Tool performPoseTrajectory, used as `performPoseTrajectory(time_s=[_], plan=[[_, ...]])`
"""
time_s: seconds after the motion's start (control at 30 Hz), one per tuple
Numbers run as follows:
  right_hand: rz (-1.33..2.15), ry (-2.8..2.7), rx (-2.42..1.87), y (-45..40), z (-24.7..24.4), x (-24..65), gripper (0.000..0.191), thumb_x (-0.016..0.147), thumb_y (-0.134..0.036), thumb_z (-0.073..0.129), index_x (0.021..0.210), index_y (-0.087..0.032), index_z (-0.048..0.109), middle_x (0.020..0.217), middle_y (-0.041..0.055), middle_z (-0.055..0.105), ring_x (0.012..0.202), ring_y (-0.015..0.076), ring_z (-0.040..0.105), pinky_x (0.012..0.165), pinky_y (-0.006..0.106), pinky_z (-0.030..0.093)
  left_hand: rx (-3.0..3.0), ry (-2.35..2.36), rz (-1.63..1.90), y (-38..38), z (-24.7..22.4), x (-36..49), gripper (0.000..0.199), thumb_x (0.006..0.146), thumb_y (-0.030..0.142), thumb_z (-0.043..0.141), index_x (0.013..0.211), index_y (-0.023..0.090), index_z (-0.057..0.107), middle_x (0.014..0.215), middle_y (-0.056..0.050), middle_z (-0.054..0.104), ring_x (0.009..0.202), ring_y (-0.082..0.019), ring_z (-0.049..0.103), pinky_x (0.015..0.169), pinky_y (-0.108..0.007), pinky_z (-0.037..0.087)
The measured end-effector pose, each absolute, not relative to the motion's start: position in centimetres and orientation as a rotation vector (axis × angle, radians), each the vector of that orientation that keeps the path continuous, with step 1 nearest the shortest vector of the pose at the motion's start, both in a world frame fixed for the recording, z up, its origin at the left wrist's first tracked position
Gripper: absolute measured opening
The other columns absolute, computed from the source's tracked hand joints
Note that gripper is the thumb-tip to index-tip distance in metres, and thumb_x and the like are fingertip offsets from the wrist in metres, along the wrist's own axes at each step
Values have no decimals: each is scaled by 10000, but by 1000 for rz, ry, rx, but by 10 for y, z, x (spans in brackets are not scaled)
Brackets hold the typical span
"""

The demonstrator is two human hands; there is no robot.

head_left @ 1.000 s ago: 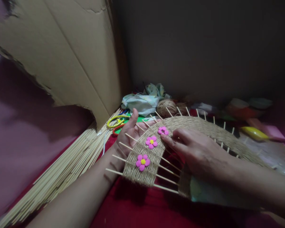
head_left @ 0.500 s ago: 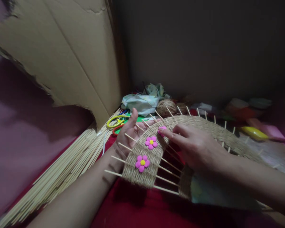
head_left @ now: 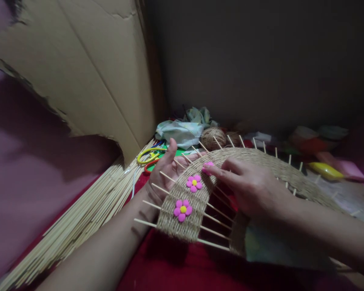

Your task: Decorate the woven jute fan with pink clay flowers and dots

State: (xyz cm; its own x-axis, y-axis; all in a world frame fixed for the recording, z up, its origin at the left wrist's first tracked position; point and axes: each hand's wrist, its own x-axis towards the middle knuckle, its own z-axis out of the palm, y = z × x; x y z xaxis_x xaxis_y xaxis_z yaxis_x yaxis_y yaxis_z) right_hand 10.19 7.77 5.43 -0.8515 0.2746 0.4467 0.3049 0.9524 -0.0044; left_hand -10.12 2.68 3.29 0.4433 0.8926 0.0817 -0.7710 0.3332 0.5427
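Observation:
A curved band of woven twine (head_left: 176,226) on thin wooden sticks arches across the middle. Two pink flowers with yellow centres, a lower one (head_left: 183,210) and an upper one (head_left: 194,183), lie on its left part. My left hand (head_left: 166,169) is beneath the band, palm up, thumb raised and fingers spread, partly hidden by the weave. Over the band, my right hand (head_left: 245,182) presses an extended index finger on a third pink flower (head_left: 207,167); its other fingers are curled and their undersides are hidden.
Long thin sticks (head_left: 87,218) lie at the left, below a torn cardboard sheet (head_left: 103,60). Behind the band are yellow-handled scissors (head_left: 144,156), a pale cloth (head_left: 178,133) and a twine ball (head_left: 212,138). A yellow packet (head_left: 326,171) lies at the right, on red cloth's far side.
The band and both hands sit very slightly lower and further right in view. My right index finger remains on the third flower.

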Motion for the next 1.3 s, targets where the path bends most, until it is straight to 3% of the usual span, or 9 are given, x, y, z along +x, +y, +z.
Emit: performPoseTrajectory(time_s=[0.17, 0.27, 0.43, 0.63, 0.87, 1.1, 1.3], plan=[[-88, -2649, -476, 80, 53, 102, 488, 799, -66, 451, 1255, -189, 572, 831, 62, 565, 609, 138, 480, 537, 255, 382, 474, 183, 1125, 26, 34, -101, 715, 871, 677, 259, 1236, 130, 540, 753, -73, 673, 644, -183, 658, 623, -285, 515], [-145, -2681, -516, 79, 55, 99, 444, 789, -109, 517, 1216, -197, 601, 815, 53, 560, 581, 127, 456, 508, 247, 337, 472, 177, 1100, 26, 34, -101, 743, 870, 682, 247, 1270, 111, 503, 841, -99, 683, 649, -183, 655, 551, -255, 495], [-169, -2669, -520, 75, 58, 97, 448, 782, -68, 465, 1190, -177, 615, 813, 69, 562, 589, 138, 470, 514, 262, 347, 550, 305, 1093, 24, 33, -101, 843, 795, 765, 275, 1285, 112, 488, 991, -157, 669, 935, -312, 642, 751, -407, 506], [42, -2611, -507, 76, 58, 103, 519, 807, -48, 400, 1284, -199, 539, 874, 65, 588, 656, 149, 541, 574, 269, 442, 587, 370, 1129, 25, 37, -105, 770, 865, 687, 237, 1285, 92, 487, 995, -163, 673, 1039, -342, 609, 863, -482, 457], [61, -2664, -566, 75, 54, 109, 582, 760, -17, 394, 1303, -192, 506, 960, 90, 599, 734, 183, 585, 616, 306, 482, 566, 452, 1059, 30, 45, -113, 664, 935, 558, 188, 1291, 75, 473, 1009, -185, 677, 1007, -294, 638, 912, -453, 445], [-16, -2732, -593, 71, 55, 106, 512, 818, -72, 440, 1310, -206, 494, 957, 87, 590, 697, 172, 565, 566, 277, 431, 549, 546, 1095, 30, 40, -119, 488, 953, 381, 348, 1248, 29, 511, 864, -184, 700, 830, -280, 686, 826, -437, 499], [19, -2749, -539, 79, 50, 106, 503, 832, -91, 445, 1320, -208, 487, 924, 70, 553, 663, 150, 532, 555, 267, 417, 554, 509, 1114, 29, 38, -118, 446, 948, 326, 379, 1248, 23, 510, 901, -194, 698, 814, -271, 688, 832, -439, 498]])
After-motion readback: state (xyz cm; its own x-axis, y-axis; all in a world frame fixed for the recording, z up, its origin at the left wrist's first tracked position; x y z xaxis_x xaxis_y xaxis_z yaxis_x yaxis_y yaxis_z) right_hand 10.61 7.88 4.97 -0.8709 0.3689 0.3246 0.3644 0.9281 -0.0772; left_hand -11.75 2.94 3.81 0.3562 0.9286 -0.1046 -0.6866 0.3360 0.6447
